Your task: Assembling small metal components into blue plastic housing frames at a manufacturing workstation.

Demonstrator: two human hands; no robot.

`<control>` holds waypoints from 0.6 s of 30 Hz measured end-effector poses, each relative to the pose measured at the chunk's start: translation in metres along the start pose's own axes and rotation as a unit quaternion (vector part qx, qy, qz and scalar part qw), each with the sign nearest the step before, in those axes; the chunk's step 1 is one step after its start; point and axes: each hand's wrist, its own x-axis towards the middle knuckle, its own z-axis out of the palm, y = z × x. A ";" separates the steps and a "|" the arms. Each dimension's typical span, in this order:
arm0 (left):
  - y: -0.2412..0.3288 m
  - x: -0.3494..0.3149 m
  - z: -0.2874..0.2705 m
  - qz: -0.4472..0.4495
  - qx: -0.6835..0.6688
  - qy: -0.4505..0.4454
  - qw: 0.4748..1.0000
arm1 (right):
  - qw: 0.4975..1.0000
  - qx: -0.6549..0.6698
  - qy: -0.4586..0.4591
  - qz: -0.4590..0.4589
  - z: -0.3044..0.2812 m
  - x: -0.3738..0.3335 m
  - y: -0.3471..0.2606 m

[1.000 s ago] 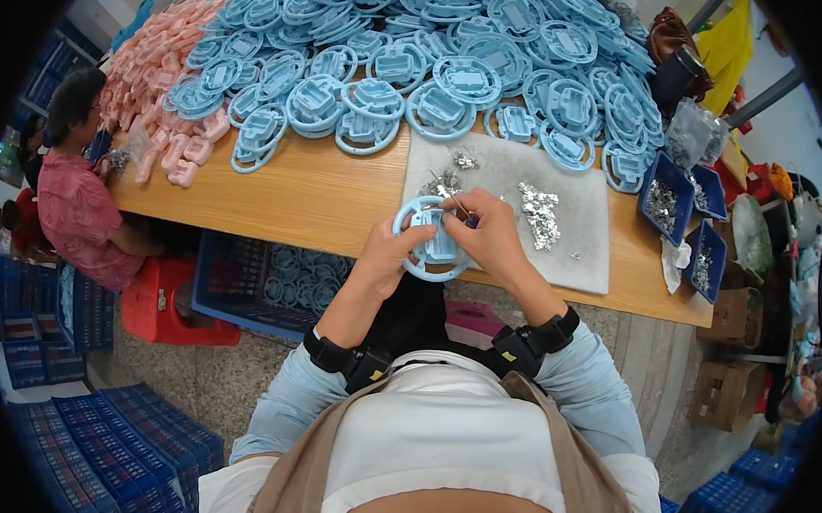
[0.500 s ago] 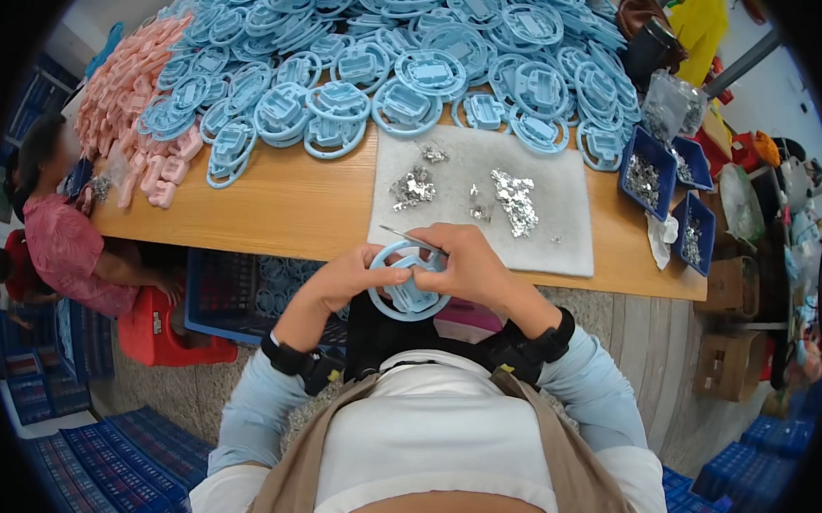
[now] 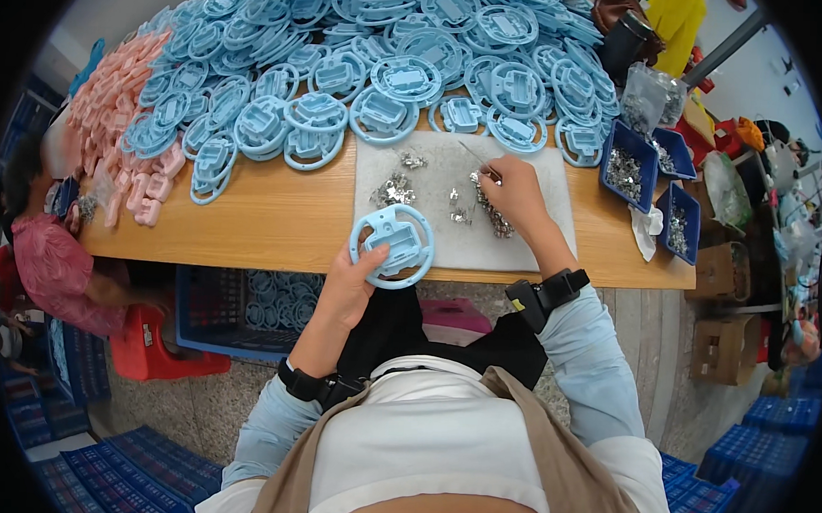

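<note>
My left hand (image 3: 352, 277) grips a light blue plastic steering wheel piece (image 3: 392, 246) by its lower left edge, thumb over its recessed middle. The piece faces up at the table's front edge. Over the white pad (image 3: 531, 248), my right hand (image 3: 516, 195) is closed around a thin pointed metal tool (image 3: 474, 155) that sticks out to the upper left. Its fingertips are at a heap of small shiny metal pieces (image 3: 500, 222); whether they pinch a piece is hidden. Other small metal bits (image 3: 395, 191) lie farther left on the pad.
A large pile of blue wheel pieces (image 3: 405, 77) covers the back of the table, beside pink plastic parts (image 3: 139, 190). Blue bins (image 3: 630, 170) of metal parts stand at the right. A person in a pink top (image 3: 51, 259) sits at the left, near a red stool (image 3: 155, 346).
My right hand has left the wheel piece and moved up and right to the metal heap with the tool. My left hand alone holds the wheel piece, now turned more face up.
</note>
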 end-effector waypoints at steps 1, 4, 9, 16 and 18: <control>-0.001 0.000 0.001 0.003 0.007 0.000 1.000 | 0.999 -0.026 -0.002 -0.018 0.001 0.002 -0.003; -0.003 -0.001 -0.002 -0.009 0.025 0.001 1.000 | 0.992 -0.106 -0.061 -0.021 0.006 0.008 -0.008; -0.008 0.004 0.000 -0.050 0.001 0.010 0.999 | 0.994 -0.101 -0.043 -0.026 0.008 0.012 -0.006; -0.014 0.013 0.009 -0.048 -0.027 -0.014 0.998 | 0.978 0.203 -0.040 0.030 0.006 -0.012 -0.044; -0.014 0.013 0.011 -0.046 -0.046 -0.011 0.998 | 0.971 0.224 -0.085 0.019 0.008 -0.026 -0.070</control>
